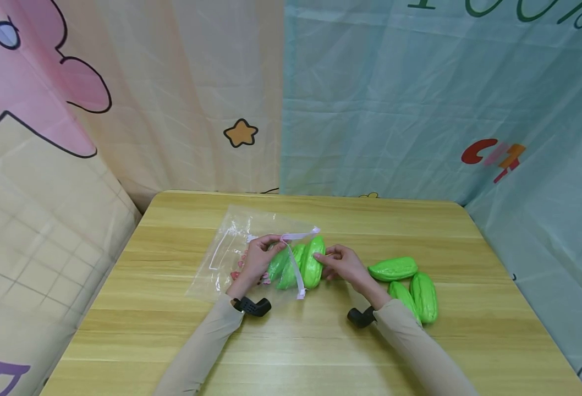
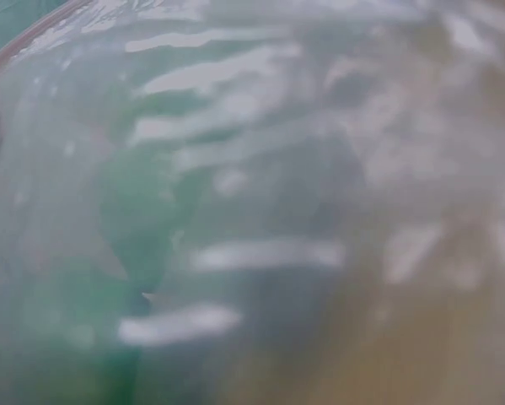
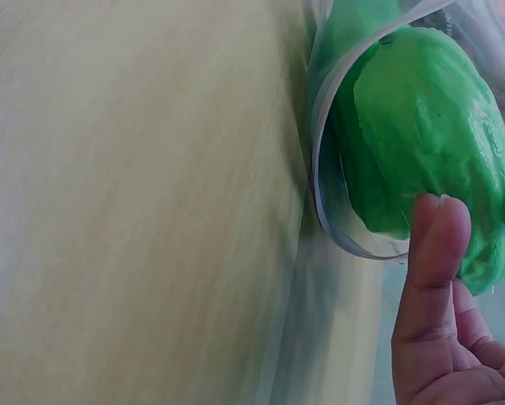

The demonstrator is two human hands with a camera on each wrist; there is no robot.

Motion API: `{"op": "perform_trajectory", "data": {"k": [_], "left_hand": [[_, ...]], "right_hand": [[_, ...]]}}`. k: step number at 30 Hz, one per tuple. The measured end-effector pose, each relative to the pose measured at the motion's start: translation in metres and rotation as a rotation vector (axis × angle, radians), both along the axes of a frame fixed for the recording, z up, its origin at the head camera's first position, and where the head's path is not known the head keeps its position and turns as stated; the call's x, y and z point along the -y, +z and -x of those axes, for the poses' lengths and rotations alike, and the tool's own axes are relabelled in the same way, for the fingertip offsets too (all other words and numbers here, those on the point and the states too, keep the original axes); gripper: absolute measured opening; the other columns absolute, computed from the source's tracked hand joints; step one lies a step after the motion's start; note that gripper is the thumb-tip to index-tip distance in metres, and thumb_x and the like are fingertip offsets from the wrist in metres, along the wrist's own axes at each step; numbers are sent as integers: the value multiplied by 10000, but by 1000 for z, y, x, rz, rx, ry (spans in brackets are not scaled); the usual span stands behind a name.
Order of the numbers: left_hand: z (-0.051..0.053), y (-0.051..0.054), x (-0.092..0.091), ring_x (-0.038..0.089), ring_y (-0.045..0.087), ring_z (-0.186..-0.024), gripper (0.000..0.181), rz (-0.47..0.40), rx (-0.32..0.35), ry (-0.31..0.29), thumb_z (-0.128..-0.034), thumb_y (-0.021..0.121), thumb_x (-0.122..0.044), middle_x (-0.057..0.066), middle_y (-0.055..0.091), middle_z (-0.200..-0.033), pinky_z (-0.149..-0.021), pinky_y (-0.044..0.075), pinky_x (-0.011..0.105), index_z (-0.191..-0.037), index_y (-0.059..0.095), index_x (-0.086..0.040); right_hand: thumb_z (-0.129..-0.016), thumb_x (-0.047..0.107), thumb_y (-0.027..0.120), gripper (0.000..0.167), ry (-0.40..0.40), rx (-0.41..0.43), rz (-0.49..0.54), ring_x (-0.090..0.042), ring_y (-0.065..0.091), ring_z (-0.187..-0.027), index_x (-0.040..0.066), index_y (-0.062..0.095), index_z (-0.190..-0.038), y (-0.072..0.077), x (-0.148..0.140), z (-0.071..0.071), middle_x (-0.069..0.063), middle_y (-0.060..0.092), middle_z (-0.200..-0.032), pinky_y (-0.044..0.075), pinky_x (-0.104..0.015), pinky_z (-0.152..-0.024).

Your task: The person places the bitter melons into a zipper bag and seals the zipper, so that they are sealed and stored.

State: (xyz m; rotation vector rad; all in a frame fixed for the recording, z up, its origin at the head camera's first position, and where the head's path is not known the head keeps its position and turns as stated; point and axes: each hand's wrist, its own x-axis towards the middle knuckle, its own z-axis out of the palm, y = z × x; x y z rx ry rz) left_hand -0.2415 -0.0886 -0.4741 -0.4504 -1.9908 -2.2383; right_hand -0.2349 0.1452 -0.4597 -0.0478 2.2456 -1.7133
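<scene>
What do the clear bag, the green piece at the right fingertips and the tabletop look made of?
Clear bag: thin, glossy plastic film; it's see-through, with glare.
Green piece: perhaps foam or plastic, glossy; lumpy skin with highlights.
Tabletop: wood or laminate, smooth-looking; grain bands show.

I see a bag lower centre on the table, perhaps three gourds at its mouth, loose gourds lower right.

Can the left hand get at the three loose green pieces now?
Probably not directly: the left hand holds the clear bag, and the right hand is between it and the green pieces.
</scene>
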Motion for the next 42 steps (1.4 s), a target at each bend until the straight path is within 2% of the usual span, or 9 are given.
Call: {"op": "perform_trajectory", "data": {"k": [7,10,16,24,26,31,33,39,42], "left_hand": [[0,0,1,74,606,-920,212,-5,-6,-5,-868,644,45,-96,699,-862,-812,465,205,-1022,597,183],[1,0,1,76,607,-921,214,-9,-6,-10,-867,644,44,-76,705,-873,-809,467,206,-1023,595,182],[0,1,0,82,611,-911,203,-25,2,-14,-864,647,46,-87,702,-868,-805,474,208,-1014,601,175],[-1,2,0,88,618,-903,193,-10,9,-2,-860,658,36,-38,711,-882,-803,482,217,-1004,616,157],[2,-4,0,85,616,-897,209,-12,24,0,-857,668,20,-42,709,-876,-786,485,211,-1009,618,155],[0,-1,0,68,605,-889,216,2,40,7,-860,664,22,-97,690,-857,-770,483,203,-1016,613,162],[-3,4,0,69,603,-894,210,9,28,7,-862,652,45,-105,686,-860,-778,484,207,-1019,602,175],[-2,4,0,75,611,-889,207,7,1,-2,-855,656,50,-81,698,-867,-765,494,205,-1009,606,178],[-2,4,0,77,612,-885,197,22,-18,-1,-849,661,53,-19,711,-880,-755,495,205,-998,612,173]], "right_hand": [[-883,287,693,417,18,7,-1,-190,624,-647,-38,530,-1086,-3,-2,2,-101,635,-807,548,-375,-631],[-882,271,694,409,20,24,10,-196,625,-654,-43,533,-1089,-4,-3,4,-109,638,-817,548,-370,-637],[-898,230,675,457,35,51,32,-198,633,-662,-89,487,-1165,-5,-6,5,-116,645,-804,554,-357,-645],[-922,189,644,463,53,75,70,-258,648,-716,-92,421,-1215,-3,-9,4,-119,649,-830,549,-438,-723],[-921,176,643,438,52,77,69,-255,649,-714,-91,428,-1195,-3,-9,5,-123,648,-837,552,-423,-716],[-912,151,648,404,41,77,60,-226,649,-689,-88,440,-1163,-4,-8,5,-138,648,-846,560,-369,-676],[-911,151,651,409,41,78,56,-224,650,-692,-89,439,-1166,-4,-8,5,-145,650,-860,560,-374,-682],[-909,152,655,425,45,77,55,-236,652,-700,-93,434,-1177,-4,-7,7,-155,649,-886,558,-390,-699],[-909,148,653,424,49,72,63,-239,653,-698,-97,435,-1178,-4,-6,8,-155,647,-886,559,-392,-697]]}}
